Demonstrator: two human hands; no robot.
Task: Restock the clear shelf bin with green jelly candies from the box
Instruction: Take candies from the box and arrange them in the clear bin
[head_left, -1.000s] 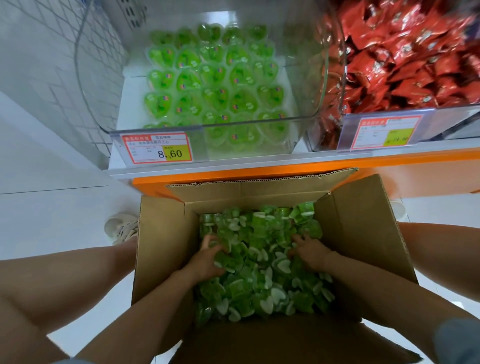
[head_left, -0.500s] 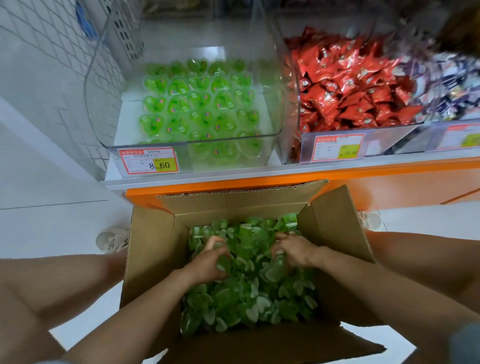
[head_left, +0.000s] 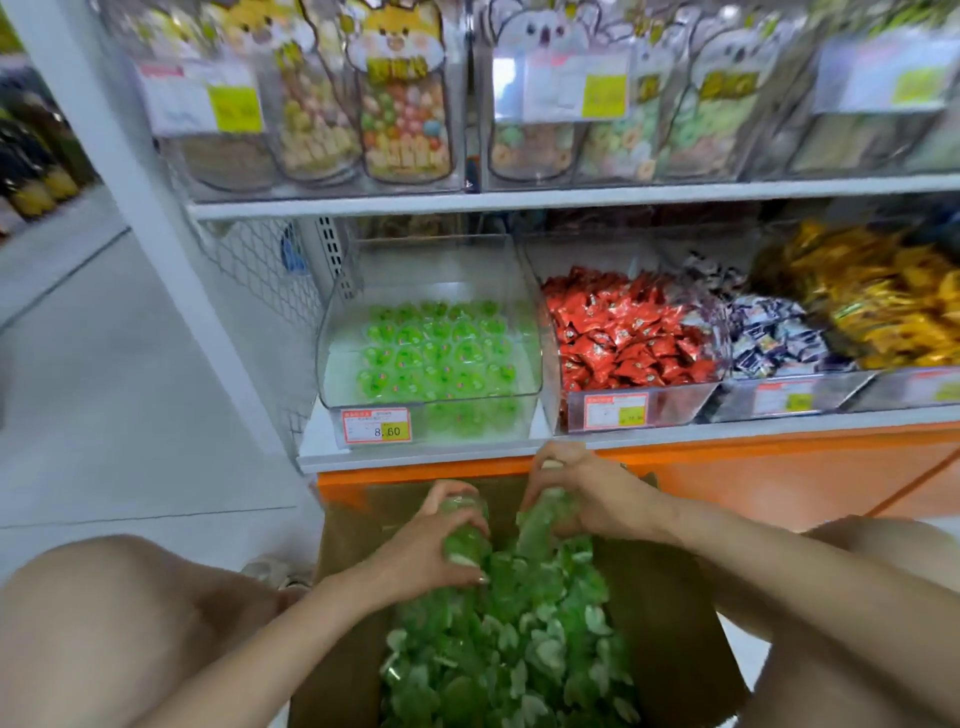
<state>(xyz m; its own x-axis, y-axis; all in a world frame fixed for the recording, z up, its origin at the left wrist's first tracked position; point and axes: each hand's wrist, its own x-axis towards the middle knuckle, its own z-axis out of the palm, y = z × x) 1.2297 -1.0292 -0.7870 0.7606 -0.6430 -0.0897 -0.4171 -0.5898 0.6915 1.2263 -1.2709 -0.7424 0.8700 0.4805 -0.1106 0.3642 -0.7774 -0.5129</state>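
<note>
Green jelly candies: lying heaped in the box at near centre; a thin layer is also sitting in the clear shelf bin, on the lowest shelf just beyond the box.
Left hand: curling round a clump of candies just above the heap.
Right hand: gripping a second clump, slightly farther and higher, by the box's far edge.
Risk: both handfuls are looking overfull, so pieces may well be slipping out on the way up and dropping onto the floor or the orange shelf edge.
Second risk: the red-wrapped sweets are sitting in the bin just right of the clear one, so a wide drop could be mixing stock.
In the way: the clear bin's tall front wall carrying the price tag, and the upper shelf hanging over the opening.
Around: yellow packs at far right, jars standing on the upper shelf, bare knees flanking the box.
</note>
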